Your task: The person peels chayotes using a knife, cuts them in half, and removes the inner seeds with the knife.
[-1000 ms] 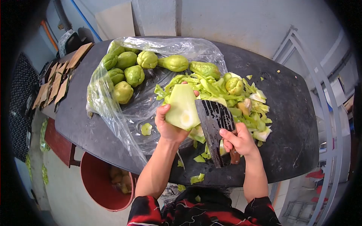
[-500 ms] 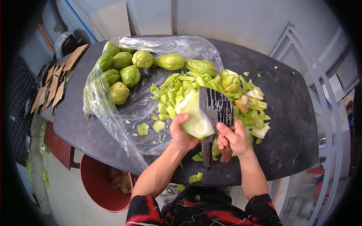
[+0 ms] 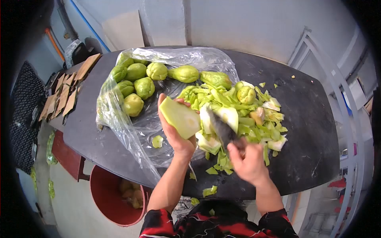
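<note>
Nearest, patterned black-and-red shirt [image 3: 198, 224] at bottom edge; a little further, red bin [image 3: 104, 190] on the floor at left, pale brownish lumps [image 3: 134, 196] inside. Scrap of peel [image 3: 210, 191] at the table's near edge. Right hand [image 3: 250, 163] clenched around the knife [image 3: 223, 129], handle mostly covered by fingers, motion-blurred; dark wide blade points up and away, tilted left. Left hand [image 3: 176, 137] grasping a peeled chayote [image 3: 180, 116], palm and thumb at its left side, some fingers behind; pale green flat face toward camera, tilted, held above the table left of the blade, apart from it. Pale cut slice [image 3: 229, 116] just right of the blade; can't tell if touching. Heap of green peelings [image 3: 254, 129] behind and right of the knife, one whole chayote [image 3: 246, 94] lying on it. Clear plastic bag [image 3: 129, 139] spread on the dark table [image 3: 311, 135], small round end piece [image 3: 157, 141] on it. Whole green chayotes [image 3: 144, 88] clustered on the bag's far left part, two more in a row rightward. Beyond: cardboard strips [image 3: 63, 99] left, pale metal frame [image 3: 344, 119] right, grey wall [image 3: 246, 23] behind.
</note>
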The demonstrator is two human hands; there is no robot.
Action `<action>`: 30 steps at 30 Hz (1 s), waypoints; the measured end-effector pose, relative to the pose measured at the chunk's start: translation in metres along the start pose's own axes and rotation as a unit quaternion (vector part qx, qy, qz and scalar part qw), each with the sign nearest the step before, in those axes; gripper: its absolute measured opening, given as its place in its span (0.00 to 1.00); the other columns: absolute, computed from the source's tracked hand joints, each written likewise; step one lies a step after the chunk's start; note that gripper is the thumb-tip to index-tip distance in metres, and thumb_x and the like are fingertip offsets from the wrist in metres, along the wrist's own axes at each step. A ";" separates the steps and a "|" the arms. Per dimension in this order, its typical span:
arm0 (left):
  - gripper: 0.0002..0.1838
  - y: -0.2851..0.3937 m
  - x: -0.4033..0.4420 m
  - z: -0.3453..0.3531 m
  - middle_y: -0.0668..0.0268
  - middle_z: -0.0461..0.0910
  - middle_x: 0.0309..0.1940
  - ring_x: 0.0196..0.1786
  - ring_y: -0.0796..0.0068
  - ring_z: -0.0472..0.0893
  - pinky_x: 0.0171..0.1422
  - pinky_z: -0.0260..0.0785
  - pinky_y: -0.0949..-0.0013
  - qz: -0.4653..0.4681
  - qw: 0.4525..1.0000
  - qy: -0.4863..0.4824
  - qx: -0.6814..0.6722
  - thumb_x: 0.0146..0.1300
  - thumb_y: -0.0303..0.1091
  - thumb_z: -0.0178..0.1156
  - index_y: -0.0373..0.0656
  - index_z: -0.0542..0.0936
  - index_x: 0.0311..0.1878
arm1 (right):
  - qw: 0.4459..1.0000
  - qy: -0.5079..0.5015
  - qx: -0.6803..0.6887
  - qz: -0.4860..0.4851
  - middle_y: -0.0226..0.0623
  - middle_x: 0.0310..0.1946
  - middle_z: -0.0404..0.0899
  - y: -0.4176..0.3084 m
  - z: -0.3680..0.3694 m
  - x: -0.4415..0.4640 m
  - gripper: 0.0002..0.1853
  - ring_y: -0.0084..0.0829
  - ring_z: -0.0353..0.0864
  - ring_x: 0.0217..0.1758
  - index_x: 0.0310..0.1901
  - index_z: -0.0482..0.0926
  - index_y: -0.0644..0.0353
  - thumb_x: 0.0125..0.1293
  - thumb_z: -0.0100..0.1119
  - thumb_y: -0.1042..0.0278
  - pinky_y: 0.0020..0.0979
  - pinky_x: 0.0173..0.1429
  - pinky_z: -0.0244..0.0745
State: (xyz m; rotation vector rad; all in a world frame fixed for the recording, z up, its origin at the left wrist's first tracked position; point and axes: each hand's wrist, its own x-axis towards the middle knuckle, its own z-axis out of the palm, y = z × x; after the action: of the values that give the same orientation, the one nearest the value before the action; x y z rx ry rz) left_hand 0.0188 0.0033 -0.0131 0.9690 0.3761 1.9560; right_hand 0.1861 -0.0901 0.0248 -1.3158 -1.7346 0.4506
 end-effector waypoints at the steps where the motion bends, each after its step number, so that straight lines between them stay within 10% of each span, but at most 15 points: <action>1: 0.45 0.001 0.001 0.000 0.58 0.71 0.56 0.54 0.66 0.74 0.55 0.75 0.55 0.001 1.000 -0.003 0.004 0.68 0.66 0.54 0.51 0.53 0.78 | 0.999 -0.011 -0.004 -0.050 0.43 0.16 0.74 -0.002 0.008 -0.006 0.11 0.43 0.79 0.19 0.27 0.75 0.64 0.63 0.65 0.70 0.40 0.23 0.72; 5: 0.45 0.005 -0.002 0.007 0.57 0.71 0.55 0.50 0.69 0.74 0.49 0.76 0.61 0.104 0.989 0.040 0.092 0.69 0.60 0.56 0.40 0.53 0.77 | 0.987 -0.023 -0.060 -0.145 0.43 0.23 0.74 -0.010 0.022 -0.018 0.09 0.46 0.79 0.25 0.33 0.73 0.62 0.55 0.66 0.75 0.42 0.29 0.76; 11: 0.31 -0.002 -0.015 0.016 0.57 0.74 0.52 0.53 0.62 0.76 0.57 0.76 0.45 -0.285 0.930 0.163 -0.163 0.70 0.56 0.50 0.48 0.66 0.69 | 0.992 -0.017 -0.046 -0.118 0.43 0.24 0.72 -0.006 0.032 -0.013 0.12 0.47 0.79 0.29 0.35 0.71 0.62 0.54 0.66 0.75 0.42 0.32 0.77; 15: 0.32 -0.006 -0.027 0.012 0.56 0.75 0.52 0.53 0.57 0.77 0.57 0.75 0.39 -0.368 0.890 0.095 -0.252 0.68 0.59 0.52 0.47 0.67 0.66 | 0.989 -0.007 -0.056 -0.137 0.42 0.24 0.72 -0.005 0.032 -0.013 0.12 0.46 0.79 0.28 0.34 0.71 0.61 0.53 0.66 0.75 0.42 0.31 0.77; 30: 0.45 0.007 -0.002 -0.003 0.49 0.73 0.56 0.53 0.54 0.76 0.52 0.77 0.53 -0.022 0.993 0.020 -0.116 0.69 0.65 0.50 0.46 0.50 0.77 | 0.952 -0.027 -0.171 -0.251 0.35 0.22 0.69 -0.015 0.028 -0.018 0.09 0.31 0.76 0.25 0.35 0.75 0.67 0.51 0.62 0.75 0.31 0.26 0.75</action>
State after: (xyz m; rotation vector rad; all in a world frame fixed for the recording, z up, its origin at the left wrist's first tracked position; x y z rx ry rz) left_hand 0.0129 -0.0018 -0.0120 0.7670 0.1859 1.9316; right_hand 0.1555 -0.1058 0.0134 -1.0334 -2.1739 -0.1137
